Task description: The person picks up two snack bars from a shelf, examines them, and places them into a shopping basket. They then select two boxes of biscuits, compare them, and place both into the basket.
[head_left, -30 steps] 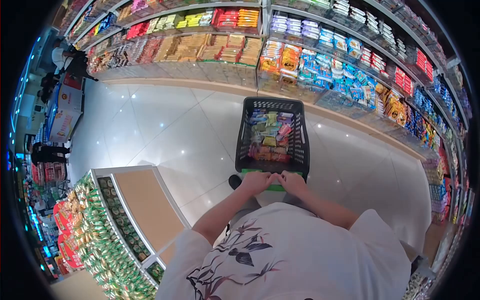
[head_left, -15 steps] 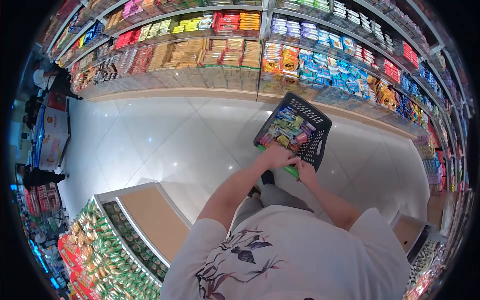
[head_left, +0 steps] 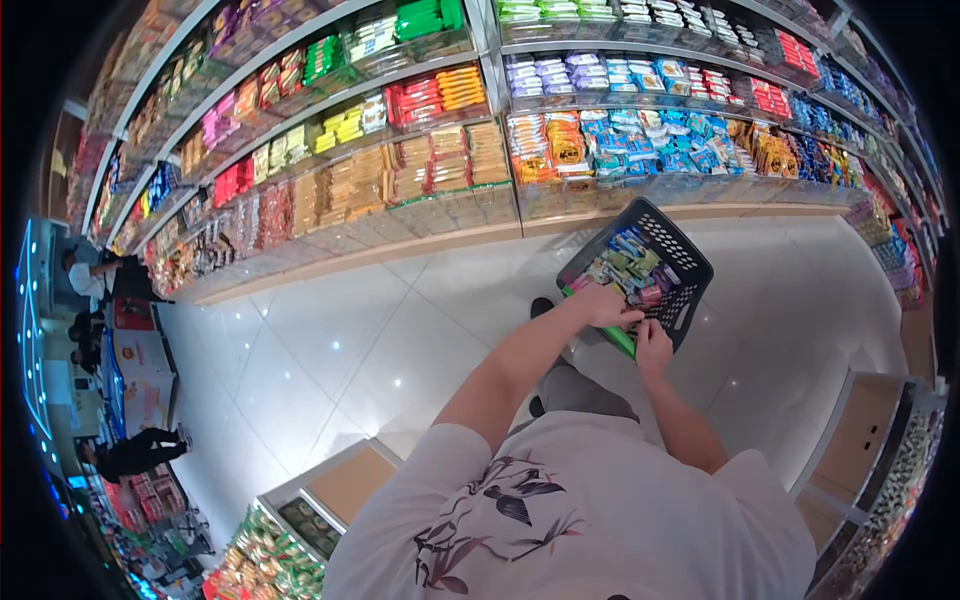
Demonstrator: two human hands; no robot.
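Below my chest hangs a black plastic basket with a green handle. Small wrapped snacks in many colours lie inside it. My left hand reaches over the basket's near end, its wrist across the handle and its fingers curled in. Close against its fingertips is my right hand, closed, by the near right corner of the basket. Whatever the fingers of either hand pinch is too small or hidden to make out.
Shelves of packaged snacks curve along the front and right. A display stand is near at lower left, a wooden-sided unit at right. Beyond the tiled floor, people stand by a counter at far left.
The view has turned and moved forward, bringing the shelves closer at left. My hands and the basket sit farther right in view, and my two hands stay close together.
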